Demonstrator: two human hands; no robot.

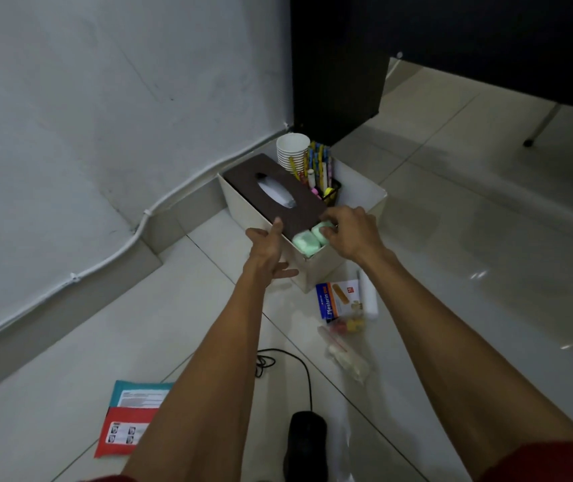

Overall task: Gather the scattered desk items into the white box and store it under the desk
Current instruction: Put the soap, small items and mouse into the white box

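White box [323, 269]: corner toward wearer, open floor [452, 255] right.
Left grip [267, 248]: flat on tissue box [299, 207].
Right grip [351, 234]: pinches green packet [317, 230].

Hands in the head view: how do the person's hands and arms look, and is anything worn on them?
The left hand and right hand are bare: no gloves, and no rings or watch that I can see. Both forearms are uncovered. Red sleeves show only at the bottom edge of the picture, one on each arm.

Glossy pale tile floor [469, 255], grey-white wall [87, 99] with a white cable [73, 277], dark furniture panel [337, 64] beyond.
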